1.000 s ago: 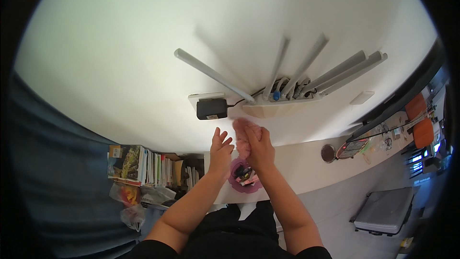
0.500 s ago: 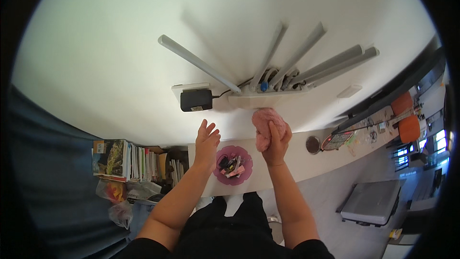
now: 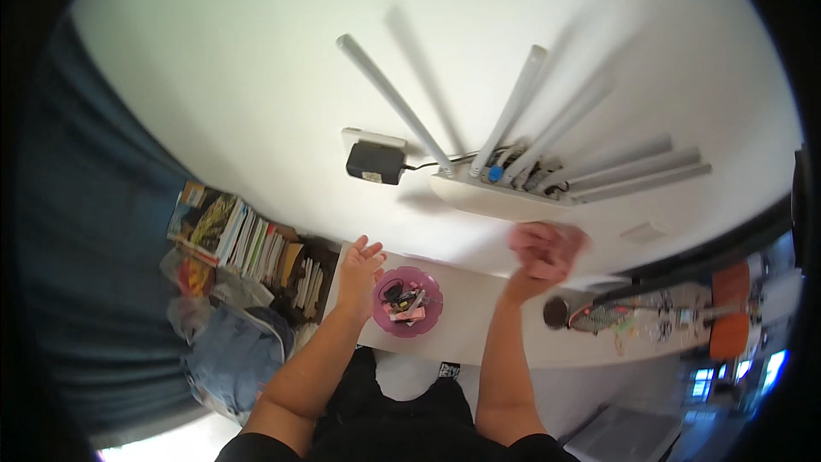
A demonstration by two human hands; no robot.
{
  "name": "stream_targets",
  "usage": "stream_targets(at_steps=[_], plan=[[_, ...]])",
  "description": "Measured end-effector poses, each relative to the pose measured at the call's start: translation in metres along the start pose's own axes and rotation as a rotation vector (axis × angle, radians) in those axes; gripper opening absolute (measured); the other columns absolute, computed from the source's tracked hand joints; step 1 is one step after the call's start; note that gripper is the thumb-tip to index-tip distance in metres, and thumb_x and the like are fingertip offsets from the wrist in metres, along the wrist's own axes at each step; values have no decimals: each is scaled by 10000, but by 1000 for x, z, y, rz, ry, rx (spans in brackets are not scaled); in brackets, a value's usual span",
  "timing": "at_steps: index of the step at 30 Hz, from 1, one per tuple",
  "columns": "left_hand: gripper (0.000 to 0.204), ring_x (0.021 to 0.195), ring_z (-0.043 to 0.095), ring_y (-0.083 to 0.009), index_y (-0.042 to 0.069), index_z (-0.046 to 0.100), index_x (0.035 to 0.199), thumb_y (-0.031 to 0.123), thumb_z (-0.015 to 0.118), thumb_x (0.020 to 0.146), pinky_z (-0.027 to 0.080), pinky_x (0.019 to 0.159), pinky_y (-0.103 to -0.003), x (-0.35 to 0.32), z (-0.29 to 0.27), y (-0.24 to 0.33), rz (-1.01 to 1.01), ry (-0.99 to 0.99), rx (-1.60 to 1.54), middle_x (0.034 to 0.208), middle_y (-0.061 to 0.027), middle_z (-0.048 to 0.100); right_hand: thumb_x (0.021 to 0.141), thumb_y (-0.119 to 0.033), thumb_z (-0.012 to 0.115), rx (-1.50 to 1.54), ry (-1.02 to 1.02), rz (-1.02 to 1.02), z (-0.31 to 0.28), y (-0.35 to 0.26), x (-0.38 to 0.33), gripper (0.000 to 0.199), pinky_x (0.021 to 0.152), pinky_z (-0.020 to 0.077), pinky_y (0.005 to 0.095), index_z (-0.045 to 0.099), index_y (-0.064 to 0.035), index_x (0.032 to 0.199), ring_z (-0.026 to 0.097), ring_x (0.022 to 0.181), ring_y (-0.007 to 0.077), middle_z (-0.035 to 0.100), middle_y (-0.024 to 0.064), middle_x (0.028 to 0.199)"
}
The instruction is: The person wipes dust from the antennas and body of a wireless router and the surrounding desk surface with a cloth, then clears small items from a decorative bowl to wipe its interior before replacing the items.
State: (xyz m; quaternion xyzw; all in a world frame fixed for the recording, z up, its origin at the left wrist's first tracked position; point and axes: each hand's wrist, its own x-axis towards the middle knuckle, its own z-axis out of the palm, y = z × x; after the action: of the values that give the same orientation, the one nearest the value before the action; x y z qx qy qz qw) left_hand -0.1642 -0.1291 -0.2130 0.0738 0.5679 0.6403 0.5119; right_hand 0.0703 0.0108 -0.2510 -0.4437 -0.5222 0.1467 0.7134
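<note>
My right hand (image 3: 532,278) grips a pink cloth (image 3: 550,250), bunched and blurred by motion, beneath the right end of a white router (image 3: 487,198) on the wall. Long grey antennas (image 3: 398,107) fan out from the router. My left hand (image 3: 359,269) is empty, its fingers apart, above the white shelf beside a purple scalloped bowl (image 3: 434,312). Several small items lie in the bowl, among them a black cable and a pink box.
A black power adapter (image 3: 376,162) sits in the wall outlet, its cable running to the router. Books and magazines (image 3: 248,235) stand at the left, near bags and a dark blue curtain (image 3: 94,274). Rightward on the shelf (image 3: 466,334) are a round tin (image 3: 556,313) and a racket (image 3: 594,318).
My right hand has moved right with the pink cloth, away from the router's left underside. My left hand stays open near the bowl. The whole view has shifted and tilted.
</note>
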Motion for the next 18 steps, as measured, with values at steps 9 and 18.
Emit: stream_targets(at_steps=[9, 18], plan=[[519, 975, 541, -154, 9, 389, 1317, 53, 573, 834, 434, 817, -277, -55, -15, -136, -24, 268, -84, 1194, -102, 531, 802, -22, 589, 352, -335, 243, 91, -28, -119, 330, 848, 423, 344, 442, -16, 1097, 512, 951, 217, 507, 128, 1155], [417, 988, 532, -147, 56, 470, 1229, 77, 588, 830, 412, 837, -304, -34, -108, -196, -68, 450, 98, 1142, -56, 549, 850, -162, 633, 458, -655, 418, 162, -8, -186, 434, 926, 411, 373, 449, 7, 1205, 497, 1121, 254, 514, 109, 1168]])
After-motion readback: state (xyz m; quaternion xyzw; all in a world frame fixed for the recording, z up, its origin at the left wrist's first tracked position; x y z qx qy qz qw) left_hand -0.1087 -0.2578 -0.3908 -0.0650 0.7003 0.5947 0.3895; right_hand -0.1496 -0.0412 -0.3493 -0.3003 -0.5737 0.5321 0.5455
